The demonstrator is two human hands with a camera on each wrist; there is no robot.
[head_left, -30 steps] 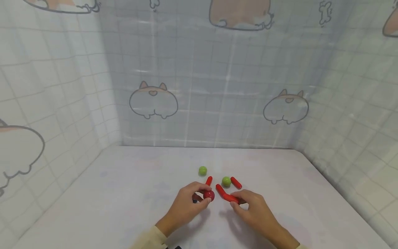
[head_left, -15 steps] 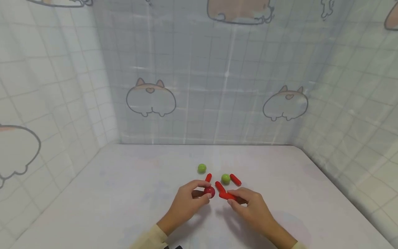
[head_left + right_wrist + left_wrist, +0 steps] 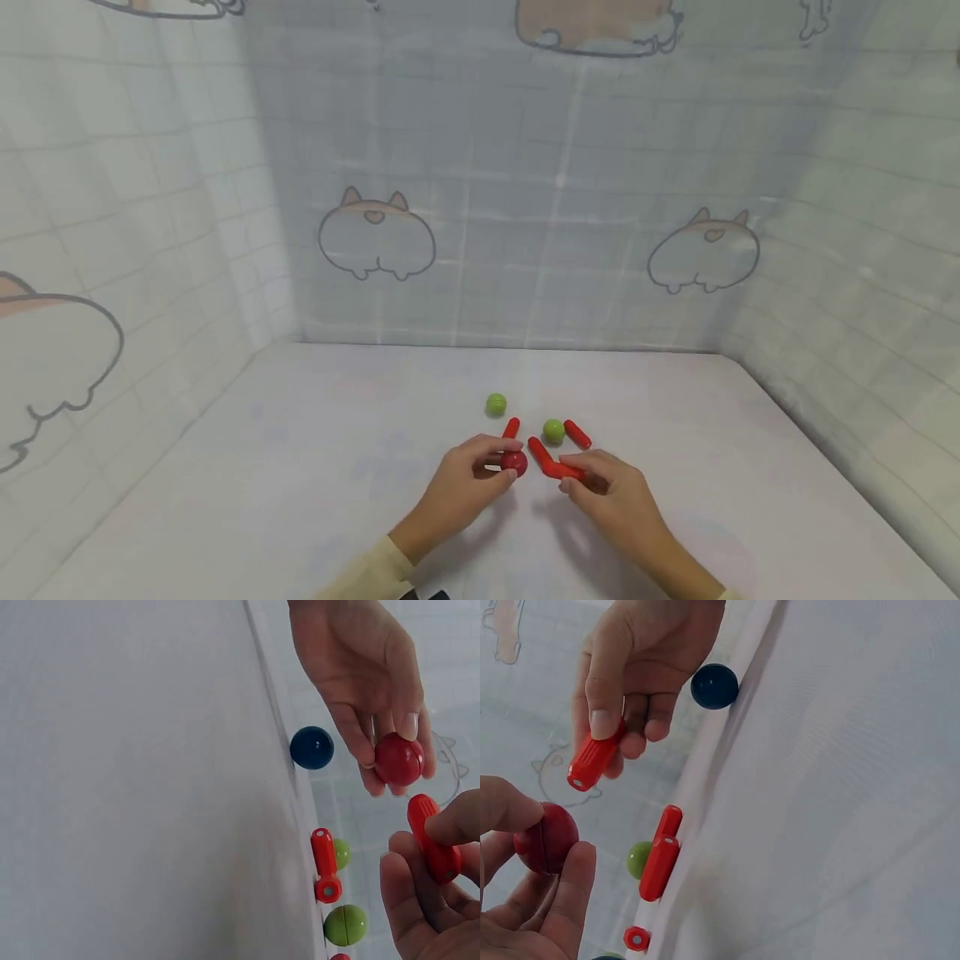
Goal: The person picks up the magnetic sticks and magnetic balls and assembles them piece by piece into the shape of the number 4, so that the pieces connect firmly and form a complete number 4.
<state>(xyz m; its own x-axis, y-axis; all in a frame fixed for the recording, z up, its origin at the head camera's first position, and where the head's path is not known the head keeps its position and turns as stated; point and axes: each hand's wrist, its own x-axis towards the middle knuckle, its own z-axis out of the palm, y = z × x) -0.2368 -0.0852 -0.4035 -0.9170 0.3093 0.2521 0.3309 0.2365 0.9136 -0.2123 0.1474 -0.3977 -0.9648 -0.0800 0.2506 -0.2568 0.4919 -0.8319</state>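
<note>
In the head view my left hand [image 3: 463, 486] pinches a dark red ball [image 3: 514, 464] between thumb and fingers, above the table. A seam runs round this ball [image 3: 546, 838] in the left wrist view. My right hand [image 3: 618, 500] pinches a bright red rod [image 3: 566, 471] with ribbed sides. The rod's end [image 3: 577, 782] has a small pale spot. Rod and ball are close together but apart in the right wrist view. Below and beyond the hands lie three more red rods [image 3: 541, 454] and two green balls [image 3: 553, 431]. A blue ball [image 3: 312, 748] sits near my left hand.
Another blue ball [image 3: 714, 686] stands on the table near the right hand, hidden in the head view. The pale table [image 3: 360, 417] is bounded by a white sheet [image 3: 510, 208] with a grid and cartoon animals at the back and sides.
The right hand has brought its red rod slightly left and turned it more level. The left hand keeps its red ball at nearly the same spot. The head view has shifted a little.
</note>
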